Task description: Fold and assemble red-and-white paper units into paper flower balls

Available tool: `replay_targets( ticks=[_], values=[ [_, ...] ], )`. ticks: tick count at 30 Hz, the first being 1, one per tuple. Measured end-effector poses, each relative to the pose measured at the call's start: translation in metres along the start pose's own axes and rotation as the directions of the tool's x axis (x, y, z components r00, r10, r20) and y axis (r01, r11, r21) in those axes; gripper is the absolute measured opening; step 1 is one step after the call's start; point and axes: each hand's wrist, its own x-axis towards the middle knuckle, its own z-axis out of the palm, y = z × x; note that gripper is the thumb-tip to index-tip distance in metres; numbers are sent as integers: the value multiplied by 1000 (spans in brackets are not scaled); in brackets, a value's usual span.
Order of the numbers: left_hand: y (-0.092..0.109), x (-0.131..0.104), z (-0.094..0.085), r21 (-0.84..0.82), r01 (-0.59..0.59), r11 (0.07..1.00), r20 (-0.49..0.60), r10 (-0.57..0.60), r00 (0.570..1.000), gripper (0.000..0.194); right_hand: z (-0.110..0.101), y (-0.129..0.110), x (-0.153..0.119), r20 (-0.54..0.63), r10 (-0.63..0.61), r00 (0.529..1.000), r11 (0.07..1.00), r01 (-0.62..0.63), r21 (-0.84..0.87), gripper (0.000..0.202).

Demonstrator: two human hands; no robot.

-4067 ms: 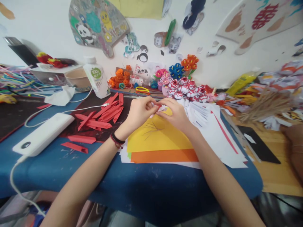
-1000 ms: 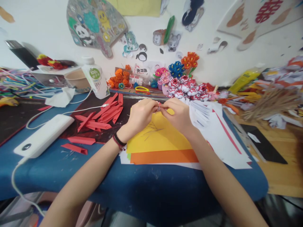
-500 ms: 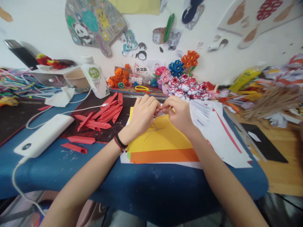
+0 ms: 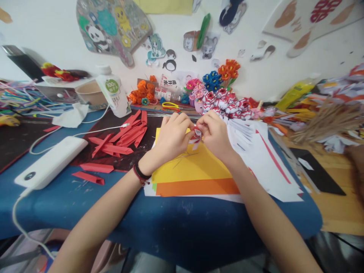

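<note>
A small red-and-white paper flower (image 4: 196, 135) is pinched between my two hands, above a stack of coloured paper. My left hand (image 4: 174, 134) grips its left side with bent fingers. On the opposite side, the fingertips of my right hand (image 4: 214, 131) close on it, covering part of it. Beneath lies a yellow sheet (image 4: 193, 165) with a few thin wires (image 4: 182, 156) on it. An orange sheet (image 4: 196, 187) sticks out along the front. Folded red paper strips (image 4: 127, 134) lie in a heap left of my left hand.
Finished red-and-white paper flowers (image 4: 224, 104) stand behind my hands, near yellow-handled scissors (image 4: 170, 106). A white power bank (image 4: 51, 163) with a cable and a white bottle (image 4: 113, 93) are at left. White paper strips (image 4: 241, 132) lie right; part of another person (image 4: 355, 159) shows at the right edge.
My hands have tilted and drawn slightly apart, so more of the paper flower shows between the fingertips. At the right edge, part of another person has come into clearer view.
</note>
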Motion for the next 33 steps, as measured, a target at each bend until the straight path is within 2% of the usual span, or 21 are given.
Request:
replay_targets(
  ticks=[5, 8, 12, 17, 21, 23, 25, 29, 33],
  values=[
    [6, -1, 3, 37, 35, 999, 17, -35, 999, 16, -2, -4, 1, -42, -12, 999, 999, 13, 29, 16],
    [8, 0, 4, -2, 27, 1000, 8, -27, 1000, 18, -4, -1, 4, -17, 10, 1000, 994, -8, 113, 16],
    [9, -1, 4, -92, 11, 996, -32, -14, 999, 13, -8, 7, 6, 83, 92, 992, 954, -112, 278, 12],
    [6, 0, 1, -274, -51, 960, -33, 44, 998, 10, -12, 10, 7, 274, 140, 951, 842, -261, 472, 14],
    [1, 3, -6, -424, -84, 902, -39, 75, 996, 12, -16, 8, 8, 311, 156, 937, 769, -313, 558, 24],
    [-2, 5, -8, -408, -48, 912, -41, 34, 999, 12, -19, 8, 10, 295, 155, 943, 789, -297, 538, 34],
    [-5, 5, -8, -364, 2, 931, -38, -17, 999, 11, -22, 10, 11, 283, 131, 950, 849, -255, 464, 41],
    [-9, 5, -3, -326, 108, 939, 4, -113, 994, 8, -20, 12, 10, 199, 63, 978, 961, -113, 253, 41],
    [-12, 5, 1, -341, 173, 924, 54, -165, 985, 5, -11, 8, 7, 104, 14, 994, 986, -31, 163, 38]
  ],
)
